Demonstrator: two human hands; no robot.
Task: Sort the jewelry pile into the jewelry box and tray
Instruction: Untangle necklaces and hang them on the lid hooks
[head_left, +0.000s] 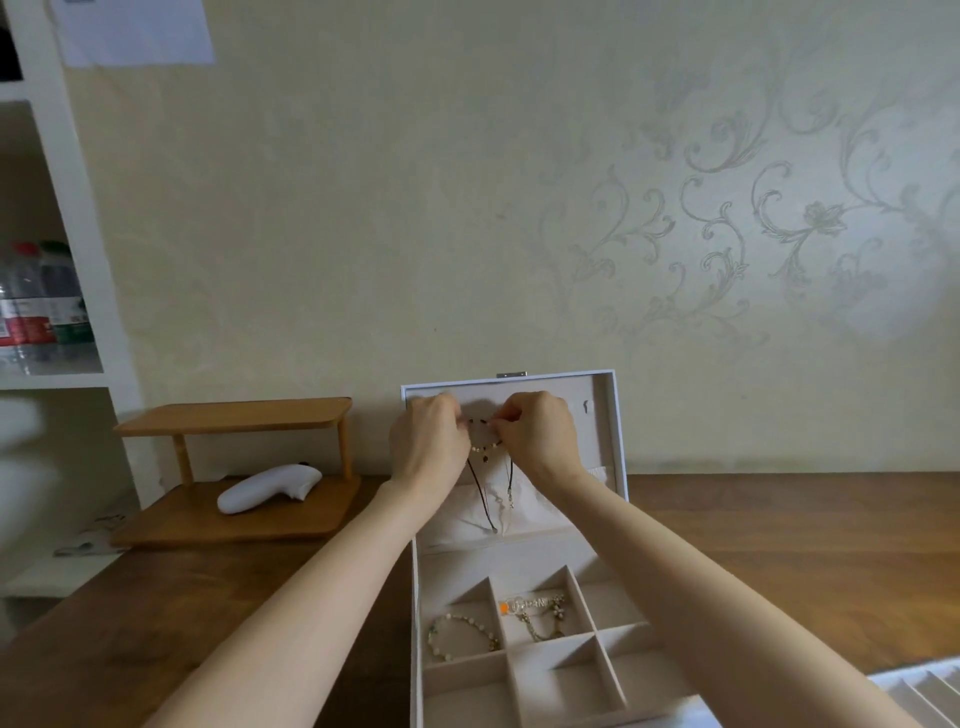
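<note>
Necklace pinched by both hands' fingers at jewelry box lid | clasp hidden | tray cut off

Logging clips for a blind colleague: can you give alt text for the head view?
Both hands, left hand and right hand, hold a beaded necklace up against the raised lid of an open jewelry box on a wooden table. Two bracelets lie in its compartments.

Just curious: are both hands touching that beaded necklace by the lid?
Touching. The head view shows left hand and right hand pinching the beaded necklace.
</note>
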